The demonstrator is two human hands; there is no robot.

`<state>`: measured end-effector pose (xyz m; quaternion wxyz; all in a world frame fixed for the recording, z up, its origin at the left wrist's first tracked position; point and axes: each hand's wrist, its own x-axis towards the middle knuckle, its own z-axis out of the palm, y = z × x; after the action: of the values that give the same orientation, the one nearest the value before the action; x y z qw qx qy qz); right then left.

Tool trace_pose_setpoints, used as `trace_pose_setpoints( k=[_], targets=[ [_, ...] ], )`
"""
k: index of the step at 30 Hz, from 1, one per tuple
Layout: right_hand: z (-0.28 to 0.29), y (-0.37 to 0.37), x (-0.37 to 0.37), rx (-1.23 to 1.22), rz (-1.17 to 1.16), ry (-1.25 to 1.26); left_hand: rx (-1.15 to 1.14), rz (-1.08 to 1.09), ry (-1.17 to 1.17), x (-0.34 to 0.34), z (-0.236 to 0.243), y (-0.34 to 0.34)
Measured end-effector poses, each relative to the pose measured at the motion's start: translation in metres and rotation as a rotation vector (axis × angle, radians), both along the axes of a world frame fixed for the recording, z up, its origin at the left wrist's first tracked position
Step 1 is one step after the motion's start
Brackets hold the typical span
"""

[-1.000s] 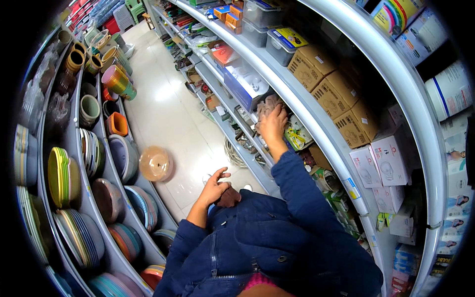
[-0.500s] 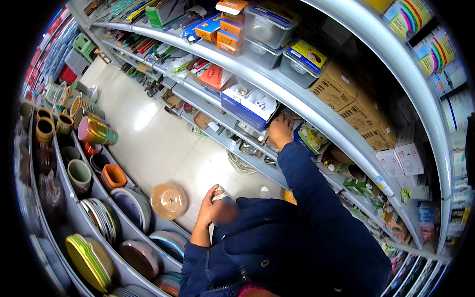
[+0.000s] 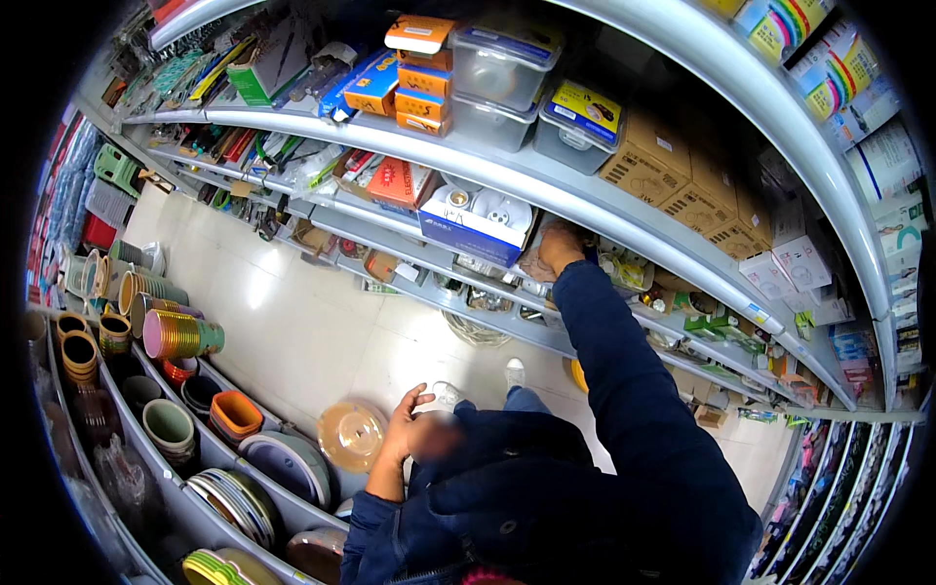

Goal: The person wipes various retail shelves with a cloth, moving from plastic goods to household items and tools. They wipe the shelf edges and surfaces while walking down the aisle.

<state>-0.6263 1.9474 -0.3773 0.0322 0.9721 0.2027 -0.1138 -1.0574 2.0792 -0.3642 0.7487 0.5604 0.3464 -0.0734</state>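
My right hand (image 3: 558, 242) reaches into the middle shelf, closed on a greyish-brown cloth (image 3: 536, 261), partly hidden in the shadow there. It is just right of a blue box (image 3: 466, 240) of white round items; yellow-and-green packages (image 3: 624, 265) lie on its other side. My left hand (image 3: 409, 421) is low in front of my dark jacket, its index finger raised and the others curled by a blurred brown thing (image 3: 437, 439) that I cannot make out.
Grey shelves (image 3: 346, 135) hold clear tubs (image 3: 497, 83), orange boxes (image 3: 421, 102) and brown cartons (image 3: 643, 156). Across the tiled floor (image 3: 283, 273), racks hold flowerpots (image 3: 166, 429) and saucers (image 3: 229, 502). A round tan basin (image 3: 351, 434) is beside my left hand.
The view has swung toward the right-hand shelves. My right hand and the cloth have gone deeper in beside the blue box. My left hand stays low by the jacket.
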Motion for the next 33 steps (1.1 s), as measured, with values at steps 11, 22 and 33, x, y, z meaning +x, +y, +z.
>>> trace_pose_setpoints(
  k=[11, 22, 33],
  targets=[
    [0.008, -0.003, -0.029, -0.014, 0.045, 0.36, -0.022, 0.018, 0.005, -0.009, -0.01, 0.026],
    [-0.042, -0.024, 0.032, 0.367, 0.2, 0.04, -0.038, -0.08, -0.019, 0.017, -0.003, 0.03],
    [-0.014, -0.011, 0.007, 0.272, 0.295, 0.262, 0.021, -0.132, 0.028, 0.015, 0.003, 0.019]
  ],
)
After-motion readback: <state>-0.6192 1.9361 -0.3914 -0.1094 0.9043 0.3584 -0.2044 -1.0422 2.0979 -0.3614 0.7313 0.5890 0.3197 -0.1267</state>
